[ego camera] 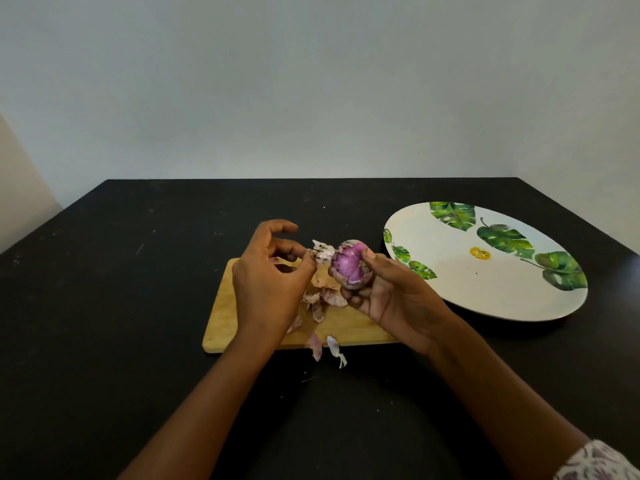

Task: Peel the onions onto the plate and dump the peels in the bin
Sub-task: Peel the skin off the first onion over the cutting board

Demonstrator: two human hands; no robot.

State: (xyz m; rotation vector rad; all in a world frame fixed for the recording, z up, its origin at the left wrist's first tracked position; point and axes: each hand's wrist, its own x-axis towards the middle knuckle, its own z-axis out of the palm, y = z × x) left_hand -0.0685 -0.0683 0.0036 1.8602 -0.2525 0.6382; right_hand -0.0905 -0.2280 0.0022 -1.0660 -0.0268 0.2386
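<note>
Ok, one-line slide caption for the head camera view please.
Right hand holds a purple onion while left hand pinches a peel from it, above a peel-strewn cutting board.

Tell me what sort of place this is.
Probably a home kitchen or dining spot, set up for food prep: a wooden board strewn with peels on a black table, a leaf-print plate beside it, and an onion held in the right hand while the left hand pinches a peel.

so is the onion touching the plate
Apart. The head view shows the onion held in the right hand over the cutting board, dark table between it and the plate.
</note>
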